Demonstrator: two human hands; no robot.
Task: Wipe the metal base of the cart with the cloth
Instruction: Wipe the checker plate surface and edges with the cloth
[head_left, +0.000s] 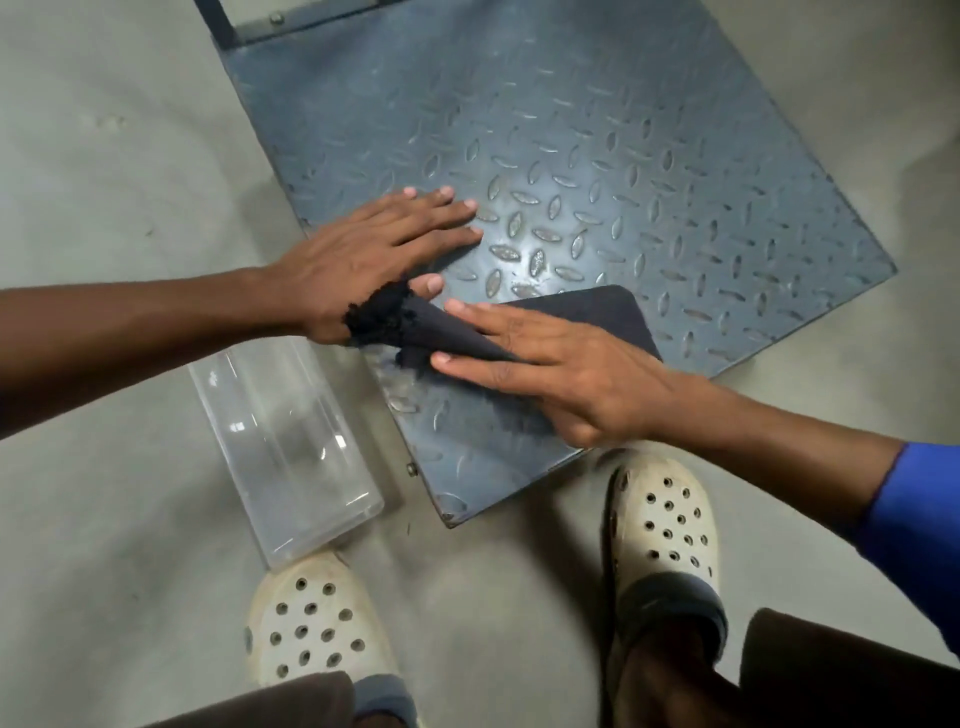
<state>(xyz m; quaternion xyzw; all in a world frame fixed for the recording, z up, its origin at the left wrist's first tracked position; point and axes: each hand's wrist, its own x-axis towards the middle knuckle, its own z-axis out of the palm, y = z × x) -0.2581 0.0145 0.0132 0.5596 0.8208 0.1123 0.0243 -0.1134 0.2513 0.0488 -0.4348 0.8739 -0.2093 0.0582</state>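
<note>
The cart's metal base (597, 171) is a blue-grey checker plate lying low on the floor, one corner pointing toward my feet. A dark cloth (592, 317) lies on its near part, one end bunched up. My left hand (363, 260) lies flat on the plate with straight fingers, and the bunched cloth end sits between its thumb and palm. My right hand (550, 369) presses flat on the cloth with spread, straight fingers, covering part of it.
A clear plastic box (280, 447) lies on the grey floor just left of the base's near corner. My two feet in white clogs (665, 525) stand close to that corner. A dark frame bar (223, 21) rises at the base's far left.
</note>
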